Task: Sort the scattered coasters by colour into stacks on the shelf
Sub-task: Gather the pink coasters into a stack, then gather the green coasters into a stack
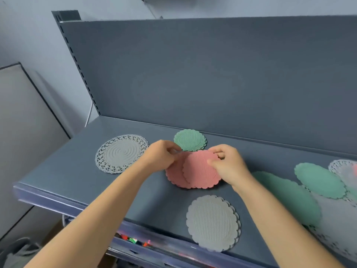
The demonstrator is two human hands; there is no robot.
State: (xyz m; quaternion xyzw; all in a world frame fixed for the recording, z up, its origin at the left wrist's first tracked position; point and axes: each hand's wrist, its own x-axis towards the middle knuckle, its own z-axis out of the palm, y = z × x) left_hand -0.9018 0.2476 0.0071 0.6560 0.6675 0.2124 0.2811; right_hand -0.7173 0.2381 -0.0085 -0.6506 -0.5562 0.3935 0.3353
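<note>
Across the middle of the dark blue-grey metal shelf (77, 171), two pink round scalloped coasters (201, 171) of soft rubbery look, ribbed in fine straight lines over the centre, overlapping, the right one lying on top of the left. Left hand (164, 154) at the far left rim of the lower one, grip of thumb and forefinger pinched on that edge. Right hand (228, 165) at the far right rim of the upper one, grip clamped on it between thumb and curled fingers. Just beyond the pair, touching or nearly touching their far edge, a small green scalloped ribbed coaster (190, 140), flat against the foot of the shelf's back panel (212, 74). Well to the left, a grey round coaster with a spiral centre and lacy openwork border (120, 153), alone. Nearer, close to the shelf's front lip, a short stack of grey scalloped ribbed coasters (212, 223), edges slightly out of line. On the right, a loose overlapping heap: a large green scalloped mat (289, 196), a smaller green scalloped coaster (318, 180) resting over pale grey ones (338, 219), and a white lacy coaster (343, 167) at the far right edge, partly cut off. Under the front lip, some small coloured items (133, 239), too blurred to tell.
</note>
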